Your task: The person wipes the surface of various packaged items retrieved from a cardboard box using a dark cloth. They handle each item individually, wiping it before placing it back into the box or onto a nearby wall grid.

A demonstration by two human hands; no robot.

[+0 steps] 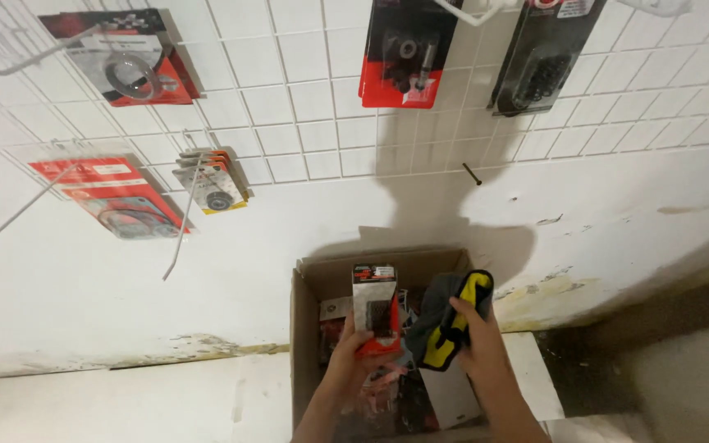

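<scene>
Both hands work over an open cardboard box: left hand clasps a red blister pack best kept upright, right hand grips a grey-yellow cloth.

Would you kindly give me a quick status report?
Left hand gripping red blister pack. Right hand holding grey-yellow cloth. Both over open cardboard box. Nothing obstructing.

Two bare forearms rise from the bottom edge of the head view, each ending in a bare hand: the left hand and the right hand. No sleeve reaches as far as the visible part of either arm. Neither hand wears a glove. Rings, a watch or a wristband cannot be made out in the dim light.
</scene>
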